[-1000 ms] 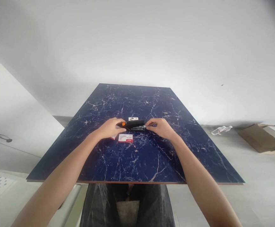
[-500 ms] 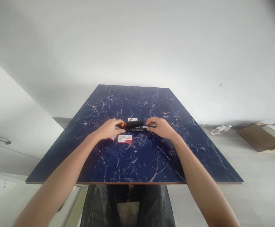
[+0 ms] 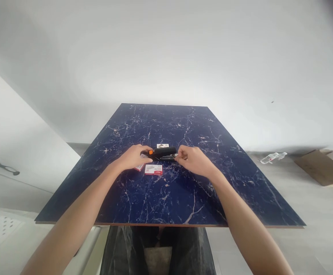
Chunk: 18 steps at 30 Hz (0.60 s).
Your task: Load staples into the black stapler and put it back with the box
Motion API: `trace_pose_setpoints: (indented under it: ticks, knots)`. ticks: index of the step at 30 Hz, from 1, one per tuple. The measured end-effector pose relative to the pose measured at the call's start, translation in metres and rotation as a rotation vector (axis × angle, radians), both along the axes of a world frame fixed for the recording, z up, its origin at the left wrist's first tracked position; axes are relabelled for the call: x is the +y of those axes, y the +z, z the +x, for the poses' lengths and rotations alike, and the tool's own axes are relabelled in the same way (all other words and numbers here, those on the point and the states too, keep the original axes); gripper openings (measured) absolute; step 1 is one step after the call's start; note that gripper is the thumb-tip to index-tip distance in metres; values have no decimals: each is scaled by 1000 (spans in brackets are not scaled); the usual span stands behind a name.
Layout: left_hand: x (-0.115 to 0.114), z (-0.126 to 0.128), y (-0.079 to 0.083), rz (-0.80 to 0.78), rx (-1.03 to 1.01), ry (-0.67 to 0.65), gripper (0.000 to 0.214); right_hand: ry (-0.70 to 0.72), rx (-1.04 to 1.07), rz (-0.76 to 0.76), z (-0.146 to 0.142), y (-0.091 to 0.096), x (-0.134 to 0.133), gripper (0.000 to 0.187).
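A black stapler [image 3: 166, 151] with an orange part lies crosswise on the dark blue marbled table. My left hand [image 3: 136, 155] is closed around its left end, fingers behind and thumb in front. At the stapler's right end, my right hand [image 3: 187, 156] pinches a small silvery piece [image 3: 176, 155]; its exact kind is too small to tell. Just in front of the stapler lies a red and white box [image 3: 153, 170]. A second red and white box [image 3: 139, 167] sits partly under my left hand. Behind the stapler is a white card or packet [image 3: 163, 145] with dark print.
The marbled table [image 3: 166, 202] has its near edge above my lap, and a white wall [image 3: 166, 57] rises behind it. On the floor to the right are a clear plastic bottle [image 3: 269, 158] and an open cardboard box [image 3: 318, 166]. A door handle [image 3: 5, 168] shows at left.
My right fingers have moved in closer to the stapler's right end, and less of the silvery piece shows. My left hand keeps its grip. The whole view has shifted slightly.
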<state>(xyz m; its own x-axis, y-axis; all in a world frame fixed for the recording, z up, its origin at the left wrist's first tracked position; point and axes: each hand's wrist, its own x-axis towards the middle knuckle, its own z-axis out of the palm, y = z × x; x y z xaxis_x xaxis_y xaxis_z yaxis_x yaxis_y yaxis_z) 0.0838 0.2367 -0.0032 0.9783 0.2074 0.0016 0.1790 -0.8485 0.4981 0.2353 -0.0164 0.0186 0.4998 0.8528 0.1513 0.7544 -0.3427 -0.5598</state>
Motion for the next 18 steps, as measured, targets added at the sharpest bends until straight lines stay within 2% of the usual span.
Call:
trace_pose_setpoints:
  ticks: [3,7,11,15,18]
  knots:
    - [0,1,1,15,-3,6,49,-180,-134,-22,6,0,-2,11]
    - [0,1,1,4,-10,-1,46,-220,-132,-80,16,-2,-6,11]
    - [-2,1,1,-69,-26,0,46,-175,142,-29,14,-9,-2,12]
    - [-4,1,1,-179,-37,5,58,-110,423,61,11,-18,7,18]
    - [-4,1,1,-198,-44,13,63,-106,582,118,10,-21,10,23]
